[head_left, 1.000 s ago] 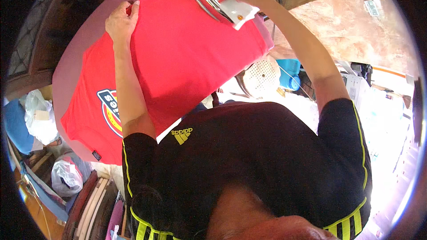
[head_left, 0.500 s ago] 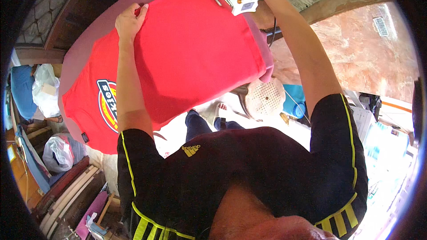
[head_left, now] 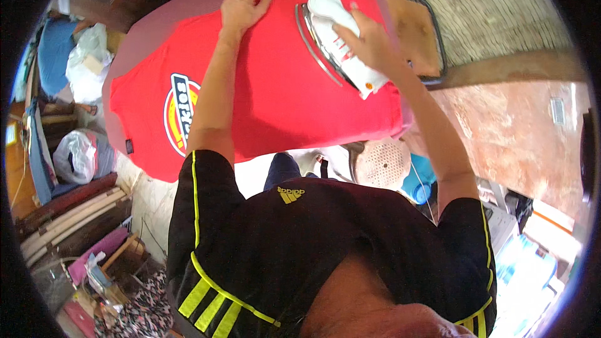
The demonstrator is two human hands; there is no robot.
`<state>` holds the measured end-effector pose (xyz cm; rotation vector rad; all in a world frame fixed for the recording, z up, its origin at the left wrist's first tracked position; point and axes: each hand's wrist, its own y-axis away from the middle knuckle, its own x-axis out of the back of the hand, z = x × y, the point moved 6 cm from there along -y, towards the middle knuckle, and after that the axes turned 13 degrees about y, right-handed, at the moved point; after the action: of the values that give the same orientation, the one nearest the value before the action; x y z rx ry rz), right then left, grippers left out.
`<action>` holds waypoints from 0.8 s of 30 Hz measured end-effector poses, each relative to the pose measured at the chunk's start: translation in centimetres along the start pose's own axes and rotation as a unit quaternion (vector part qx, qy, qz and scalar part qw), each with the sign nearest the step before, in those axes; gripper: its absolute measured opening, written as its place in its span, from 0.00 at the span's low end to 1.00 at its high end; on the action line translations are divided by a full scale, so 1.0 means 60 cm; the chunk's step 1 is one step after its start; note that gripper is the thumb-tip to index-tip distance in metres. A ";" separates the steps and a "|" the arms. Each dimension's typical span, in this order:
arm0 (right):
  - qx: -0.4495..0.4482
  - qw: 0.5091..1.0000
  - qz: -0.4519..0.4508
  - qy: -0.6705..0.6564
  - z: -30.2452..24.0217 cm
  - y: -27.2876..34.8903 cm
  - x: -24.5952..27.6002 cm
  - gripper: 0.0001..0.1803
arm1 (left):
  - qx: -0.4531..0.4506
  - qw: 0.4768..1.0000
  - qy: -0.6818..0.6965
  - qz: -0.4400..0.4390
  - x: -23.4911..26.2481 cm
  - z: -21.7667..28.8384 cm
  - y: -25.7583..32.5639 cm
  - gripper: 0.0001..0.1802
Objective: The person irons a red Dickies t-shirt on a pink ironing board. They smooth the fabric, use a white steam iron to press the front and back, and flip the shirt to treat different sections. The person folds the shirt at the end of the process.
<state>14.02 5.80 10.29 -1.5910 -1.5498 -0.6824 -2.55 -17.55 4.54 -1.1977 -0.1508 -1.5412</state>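
The right hand [head_left: 369,44] is closed around the handle of a white electric iron [head_left: 335,40], fingers wrapped over the top and the wrist bent down toward it; the iron rests flat on a red T-shirt [head_left: 282,100], its shiny metal soleplate edge showing along the side nearest the left arm and its rounded nose pointing away from the person. The left hand [head_left: 243,7] lies spread and flat on the shirt near the far edge, palm down, fingers slightly apart, pressing the cloth and gripping nothing. The shirt is smooth, matte cotton, laid out over a pale pinkish padded ironing board [head_left: 156,22] whose rounded rim shows around the fabric on the far and left sides; a round printed emblem [head_left: 178,112] in white, yellow and dark blue sits on the shirt beside the left forearm. Just beyond the iron, at the board's right end, a dark wire-framed iron rest [head_left: 416,34] holds a brownish pad. Under the near edge of the board stand a round perforated plastic stool [head_left: 383,164] and a blue container [head_left: 418,181]. To the left, well apart from the board, lie white plastic bags [head_left: 81,66] and stacked wooden slats [head_left: 62,219]. The person's black shirt with yellow stripes [head_left: 313,244] fills the lower part of the view and hides the floor directly below.
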 end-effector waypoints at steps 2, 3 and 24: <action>0.035 0.999 -0.009 0.039 -0.020 -0.073 -0.001 0.23 | -0.017 0.998 0.021 -0.062 0.012 -0.001 -0.001 0.24; 0.046 0.997 -0.004 0.065 -0.018 -0.108 -0.002 0.23 | -0.027 0.995 0.035 -0.092 0.019 -0.008 -0.002 0.24; 0.200 0.962 -0.157 0.101 -0.200 -0.246 -0.099 0.20 | 0.118 0.975 0.181 -0.050 0.217 -0.208 0.058 0.11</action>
<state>0.67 -8.38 14.35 -0.9583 -1.6741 -0.6275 -5.39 -35.60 6.45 -0.7186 -0.1482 -1.7501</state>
